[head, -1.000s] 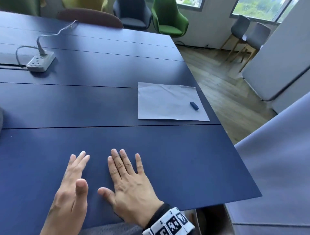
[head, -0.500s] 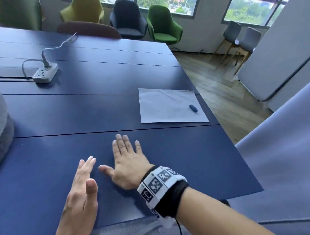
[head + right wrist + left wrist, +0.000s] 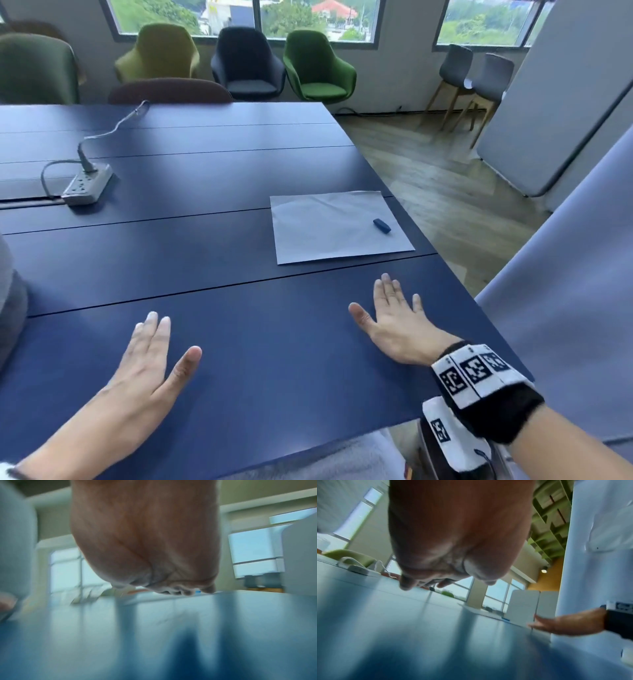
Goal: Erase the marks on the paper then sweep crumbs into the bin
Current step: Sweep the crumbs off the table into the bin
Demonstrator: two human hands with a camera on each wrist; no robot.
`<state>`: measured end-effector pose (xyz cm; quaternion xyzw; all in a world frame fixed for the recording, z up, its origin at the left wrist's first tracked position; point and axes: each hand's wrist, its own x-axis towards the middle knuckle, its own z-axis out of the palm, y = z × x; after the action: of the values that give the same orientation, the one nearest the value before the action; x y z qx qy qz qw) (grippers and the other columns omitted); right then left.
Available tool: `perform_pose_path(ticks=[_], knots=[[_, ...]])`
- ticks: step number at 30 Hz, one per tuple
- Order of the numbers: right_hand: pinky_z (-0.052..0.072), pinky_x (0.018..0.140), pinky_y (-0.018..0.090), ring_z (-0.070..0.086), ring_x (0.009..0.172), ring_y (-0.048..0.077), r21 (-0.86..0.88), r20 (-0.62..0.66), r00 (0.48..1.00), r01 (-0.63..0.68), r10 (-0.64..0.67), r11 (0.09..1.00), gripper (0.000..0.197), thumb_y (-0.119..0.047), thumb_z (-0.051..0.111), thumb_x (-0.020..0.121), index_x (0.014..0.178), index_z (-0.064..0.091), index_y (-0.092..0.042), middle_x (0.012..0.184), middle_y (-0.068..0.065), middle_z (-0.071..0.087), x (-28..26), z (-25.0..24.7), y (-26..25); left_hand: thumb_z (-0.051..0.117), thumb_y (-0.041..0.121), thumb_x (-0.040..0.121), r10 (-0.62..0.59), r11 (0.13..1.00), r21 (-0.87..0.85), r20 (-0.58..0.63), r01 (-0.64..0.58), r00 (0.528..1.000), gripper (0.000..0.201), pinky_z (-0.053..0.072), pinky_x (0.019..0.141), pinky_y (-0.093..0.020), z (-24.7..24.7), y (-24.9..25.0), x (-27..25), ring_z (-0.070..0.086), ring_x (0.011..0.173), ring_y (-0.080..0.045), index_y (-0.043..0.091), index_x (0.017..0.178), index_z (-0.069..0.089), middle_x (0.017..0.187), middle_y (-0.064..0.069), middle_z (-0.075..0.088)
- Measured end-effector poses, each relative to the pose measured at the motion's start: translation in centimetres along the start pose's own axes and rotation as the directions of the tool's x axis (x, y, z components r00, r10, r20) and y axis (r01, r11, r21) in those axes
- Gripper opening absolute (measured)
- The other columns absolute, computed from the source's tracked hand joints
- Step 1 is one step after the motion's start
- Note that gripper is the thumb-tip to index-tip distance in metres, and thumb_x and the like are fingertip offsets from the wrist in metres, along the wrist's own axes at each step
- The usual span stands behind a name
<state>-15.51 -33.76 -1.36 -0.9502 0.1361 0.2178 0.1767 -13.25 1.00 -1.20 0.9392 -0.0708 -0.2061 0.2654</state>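
With both hands flat, fingers spread and empty, the right hand [image 3: 399,323] just short of the paper [image 3: 337,226] bearing the eraser [image 3: 382,225] and the left hand [image 3: 150,356] farther back, unbraced rubbing risks sliding the paper off the desk [image 3: 205,274].

Left hand [image 3: 147,363] and right hand [image 3: 397,322] flat, fingers [image 3: 387,287] straight.

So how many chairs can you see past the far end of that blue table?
7, though more may be hidden. Dark green far left, maroon tucked at the table, mustard, navy and bright green under the windows, two grey stools right.
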Motion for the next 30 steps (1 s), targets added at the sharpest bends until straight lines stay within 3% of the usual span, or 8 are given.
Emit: perform_pose_path(ticks=[3, 6, 13, 17, 22, 25, 28, 30], knots=[[-0.015, 0.118, 0.04, -0.024, 0.143, 0.008, 0.273, -0.211, 0.975, -0.002, 0.062, 0.962, 0.095, -0.074, 0.001, 0.078, 0.15, -0.018, -0.015, 0.157, -0.003, -0.026, -1.4, -1.0, 3.7, 0.003, 0.071, 0.076, -0.114, 0.969, 0.223, 0.013, 0.109, 0.993, 0.097, -0.009, 0.12, -0.034, 0.5, 0.1, 3.0, -0.032, 0.141, -0.01, 0.012, 0.15, -0.021, 0.155, 0.0, -0.033], [-0.009, 0.117, 0.03, -0.012, 0.146, 0.005, 0.478, -0.414, 0.89, 0.034, 0.191, 0.878, 0.101, -0.082, 0.001, 0.078, 0.152, -0.006, -0.014, 0.161, 0.0, -0.01, -3.4, 0.1, 7.8, -0.008, 0.073, 0.072, -0.178, 0.916, 0.375, 0.049, 0.147, 0.983, 0.101, -0.011, 0.119, -0.044, 1.3, 0.7, 4.8, -0.035, 0.14, -0.021, 0.007, 0.144, -0.031, 0.151, -0.01, -0.04], [0.013, 0.112, 0.009, 0.029, 0.135, 0.0, 0.738, -0.492, 0.823, 0.22, 0.285, 0.638, 0.095, -0.086, 0.015, 0.072, 0.151, 0.011, -0.034, 0.148, -0.01, 0.035, -6.4, 3.9, 11.1, -0.034, 0.092, 0.026, -0.039, 0.831, 0.536, 0.32, -0.147, 0.947, 0.13, -0.021, 0.115, -0.04, 3.9, 9.5, 7.6, -0.047, 0.13, -0.021, 0.015, 0.13, -0.043, 0.138, -0.008, -0.051], [0.005, 0.094, -0.012, 0.008, 0.132, -0.026, 0.763, -0.504, 0.818, 0.269, 0.279, 0.588, 0.104, -0.091, 0.016, 0.068, 0.152, 0.013, -0.029, 0.157, -0.019, 0.015, -6.2, 3.8, 11.1, -0.032, 0.092, 0.033, 0.131, 0.766, 0.536, 0.413, -0.356, 0.901, 0.124, -0.021, 0.116, -0.04, 7.4, 15.1, 8.8, -0.046, 0.132, -0.021, 0.017, 0.131, -0.041, 0.143, -0.01, -0.048], [0.005, 0.107, -0.001, 0.007, 0.142, -0.011, 0.741, -0.519, 0.813, 0.274, 0.264, 0.614, 0.093, -0.082, 0.021, 0.075, 0.152, 0.013, -0.03, 0.158, -0.02, 0.014, -5.8, 4.5, 11.7, -0.026, 0.09, 0.049, 0.318, 0.643, 0.463, 0.564, -0.61, 0.762, 0.119, -0.022, 0.115, -0.041, 11.9, 21.4, 9.5, -0.045, 0.133, -0.017, 0.015, 0.141, -0.035, 0.149, -0.008, -0.044], [0.003, 0.115, 0.013, -0.002, 0.139, -0.015, 0.69, -0.537, 0.814, 0.274, 0.22, 0.67, 0.078, -0.067, 0.027, 0.086, 0.152, 0.01, -0.029, 0.159, -0.017, 0.01, -5.4, 4.6, 12.0, -0.012, 0.08, 0.069, 0.368, 0.594, 0.37, 0.664, -0.714, 0.651, 0.103, -0.02, 0.116, -0.039, 13.1, 24.0, 9.3, -0.042, 0.135, -0.008, 0.016, 0.147, -0.029, 0.152, -0.002, -0.039], [-0.008, 0.117, 0.018, -0.014, 0.139, -0.015, 0.413, -0.595, 0.799, 0.211, 0.088, 0.886, 0.074, -0.065, 0.021, 0.093, 0.153, 0.005, -0.024, 0.161, -0.012, 0.001, -4.8, 5.5, 11.0, -0.001, 0.066, 0.091, 0.449, 0.672, 0.11, 0.726, -0.732, 0.521, 0.078, -0.016, 0.117, -0.025, 12.0, 26.5, 8.6, -0.032, 0.137, 0.004, 0.02, 0.148, -0.028, 0.154, 0.009, -0.035], [0.003, 0.119, 0.035, 0.004, 0.148, 0.006, 0.2, -0.565, 0.823, 0.21, -0.063, 0.957, 0.075, -0.062, 0.016, 0.095, 0.152, 0.019, -0.013, 0.161, 0.0, 0.013, -4.6, 6.7, 9.4, 0.003, 0.053, 0.099, 0.49, 0.751, -0.007, 0.675, -0.66, 0.551, 0.065, -0.013, 0.109, -0.006, 10.2, 27.9, 8.8, -0.027, 0.135, 0.009, 0.021, 0.147, -0.025, 0.151, 0.015, -0.032]])
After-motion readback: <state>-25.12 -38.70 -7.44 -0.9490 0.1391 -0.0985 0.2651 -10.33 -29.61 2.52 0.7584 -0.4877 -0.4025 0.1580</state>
